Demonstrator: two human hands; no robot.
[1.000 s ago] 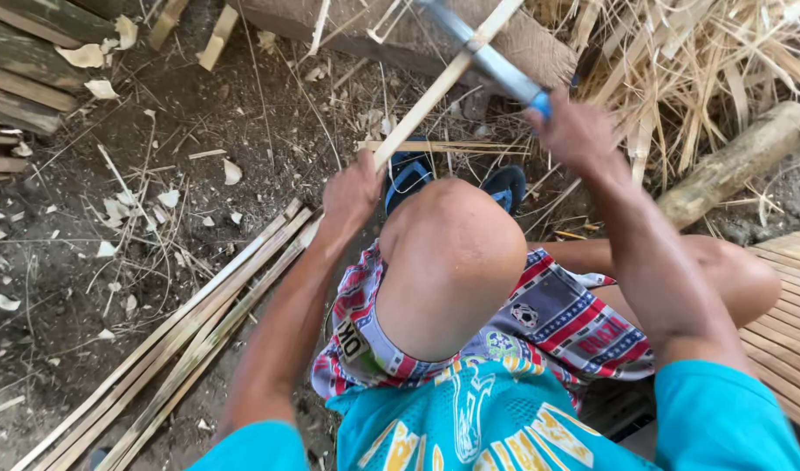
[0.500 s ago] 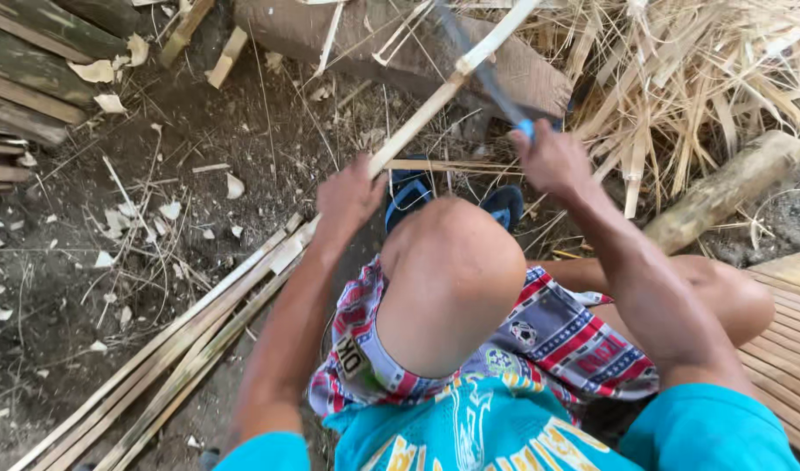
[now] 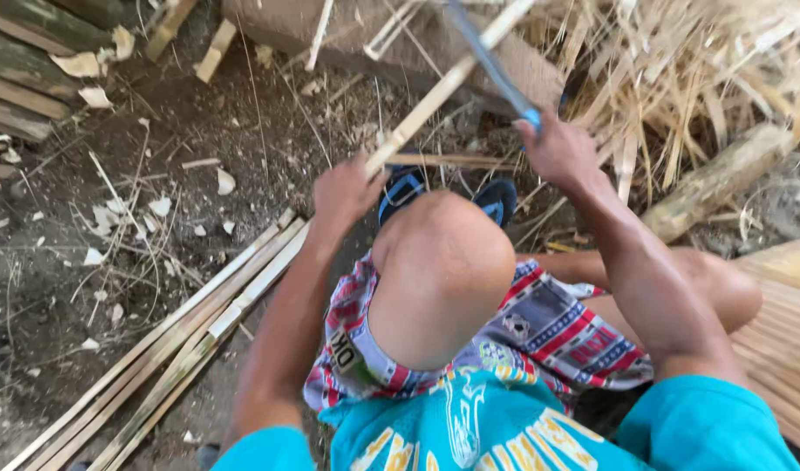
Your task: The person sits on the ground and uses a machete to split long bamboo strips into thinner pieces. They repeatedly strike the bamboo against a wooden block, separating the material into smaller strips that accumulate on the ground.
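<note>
Person seated low on bare earth, one knee raised in the middle of the view, both arms reaching forward past it.

Left hand (image 3: 347,190): arm extended along the left side of the knee, fist closed around the lower end of a long pale bamboo strip (image 3: 443,87). The strip rises from that fist up and to the right, toward the top edge of the view, tilted rather than upright.

Right hand (image 3: 558,150): arm stretched forward on the right of the knee, wrist raised, fingers wrapped around the blue handle of a long dark-bladed knife (image 3: 487,57). The blade slants up and to the left from the hand and crosses the strip near the top of the view; whether the edge is in the bamboo or only against it cannot be told, as the blade is blurred.

The hands are apart, the left lower and nearer the knee, the right higher and further out, with the strip and blade meeting above and between them.

Just beyond the knee, a blue sandal (image 3: 417,187) on the ground. Left of the left arm, a bundle of long split bamboo slats (image 3: 182,340) lies on the dirt, running diagonally. A grey-brown wooden block (image 3: 356,35) sits beyond the hands, with a heap of dry straw-coloured shavings (image 3: 679,78) to its right.
</note>
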